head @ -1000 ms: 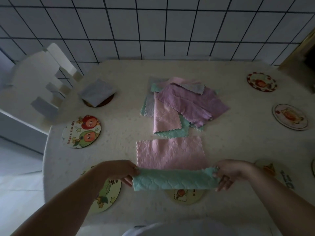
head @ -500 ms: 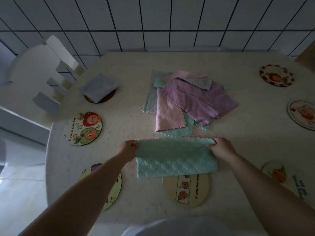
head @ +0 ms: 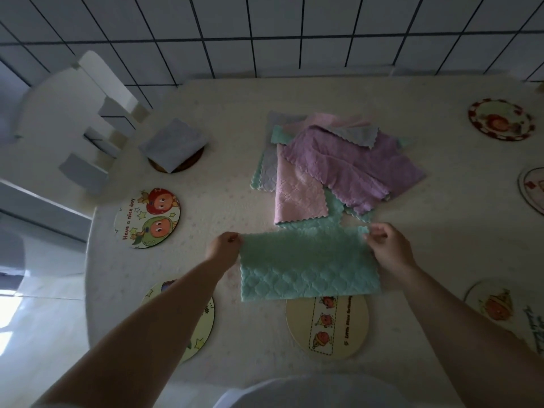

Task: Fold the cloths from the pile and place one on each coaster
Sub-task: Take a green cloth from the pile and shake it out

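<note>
A mint-green cloth (head: 306,266) lies folded in half on the table in front of me. My left hand (head: 223,245) pinches its far left corner and my right hand (head: 388,245) pinches its far right corner. Behind it sits the pile of cloths (head: 332,166), purple, pink, grey and green. A folded grey cloth (head: 173,144) rests on a dark coaster (head: 182,166) at the back left. The near edge of the green cloth overlaps a beige coaster (head: 326,328).
Other round picture coasters lie around: a fruit-faces coaster (head: 147,217) at left, one (head: 191,328) under my left forearm, two at the right edge (head: 500,119) (head: 532,189), one near right (head: 500,307). A white chair (head: 73,113) stands at the back left. A tiled wall is behind.
Both hands carried the near edge of the cloth away from me over its pink side, folding it in half with green on top; they now hold the far corners.
</note>
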